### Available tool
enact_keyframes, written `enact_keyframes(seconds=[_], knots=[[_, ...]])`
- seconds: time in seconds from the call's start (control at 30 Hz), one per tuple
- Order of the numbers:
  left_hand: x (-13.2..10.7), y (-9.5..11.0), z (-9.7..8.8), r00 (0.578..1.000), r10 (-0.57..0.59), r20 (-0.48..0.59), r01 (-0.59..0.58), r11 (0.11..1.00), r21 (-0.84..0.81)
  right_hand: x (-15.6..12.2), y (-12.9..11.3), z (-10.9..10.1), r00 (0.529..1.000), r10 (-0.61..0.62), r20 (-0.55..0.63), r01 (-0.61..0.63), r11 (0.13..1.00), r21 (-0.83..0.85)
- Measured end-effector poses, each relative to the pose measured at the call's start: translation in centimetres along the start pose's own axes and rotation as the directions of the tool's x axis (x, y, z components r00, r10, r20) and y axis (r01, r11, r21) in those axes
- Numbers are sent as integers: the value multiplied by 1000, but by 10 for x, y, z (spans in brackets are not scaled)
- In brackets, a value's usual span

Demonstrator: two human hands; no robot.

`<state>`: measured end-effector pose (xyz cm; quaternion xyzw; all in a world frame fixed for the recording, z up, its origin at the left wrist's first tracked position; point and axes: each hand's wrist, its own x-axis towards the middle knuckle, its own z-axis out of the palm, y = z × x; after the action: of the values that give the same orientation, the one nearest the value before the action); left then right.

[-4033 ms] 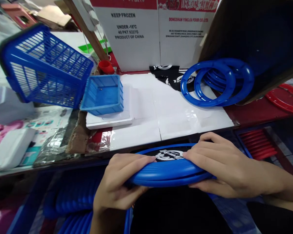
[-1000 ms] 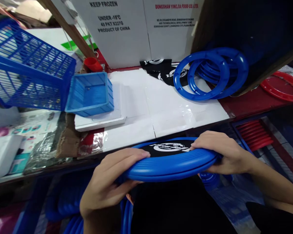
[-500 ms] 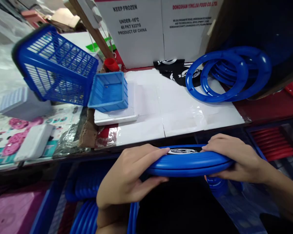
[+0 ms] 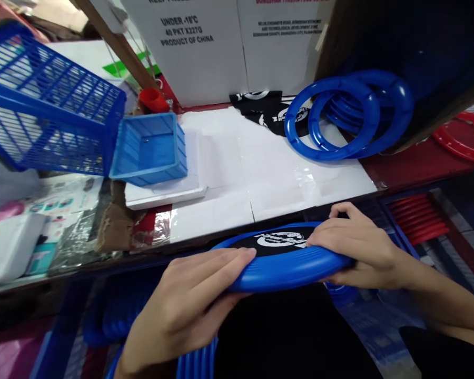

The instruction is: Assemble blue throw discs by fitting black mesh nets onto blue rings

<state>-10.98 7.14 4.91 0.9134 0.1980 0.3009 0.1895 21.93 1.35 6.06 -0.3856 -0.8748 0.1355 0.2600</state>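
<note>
A round blue plastic disc [image 4: 288, 271] with a black, white-printed centre is held level in front of my body, just before the bench edge. My left hand [image 4: 189, 297] grips its left rim, fingers over the top and thumb below. On its right rim, my right hand [image 4: 357, 245] is closed with the fingertips on top near the print. One right finger is bent up off the surface. The disc's underside and far parts of its rim are hidden. On the bench beyond, two blue rings [image 4: 369, 126] lean on more rings, beside black printed sheets [image 4: 270, 113].
A small blue bin [image 4: 146, 150] sits on a white slab [image 4: 193, 181] at the left, next to a tilted blue basket [image 4: 59, 105]. A printed white carton [image 4: 205, 68] stands behind. Blue rings [image 4: 197, 360] and red rings [image 4: 421, 218] are stacked below bench height.
The disc has tilted so that more of its black printed top shows. Both hands still hold it, the left now lower and further left. The view has shifted right.
</note>
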Motion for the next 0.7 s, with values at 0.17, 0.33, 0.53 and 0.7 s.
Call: enact_keyframes(seconds=[0.17, 0.33, 0.53, 0.7], knots=[[-20, -44, -4, 998, -53, 38, 60, 974, -219, 4, 2, 10, 999, -7, -40, 9, 999, 42], [-51, -83, 7, 972, -112, -206, -8, 861, -508, -3, 16, 18, 998, 29, -58, -22, 993, 119], [-50, -62, 6, 979, -179, -100, 136, 931, -339, -2, 22, 32, 992, 10, -126, 7, 991, 136], [-30, -32, 0, 990, -102, -94, 86, 984, -157, -1, 22, 27, 997, 29, -65, -22, 993, 118]])
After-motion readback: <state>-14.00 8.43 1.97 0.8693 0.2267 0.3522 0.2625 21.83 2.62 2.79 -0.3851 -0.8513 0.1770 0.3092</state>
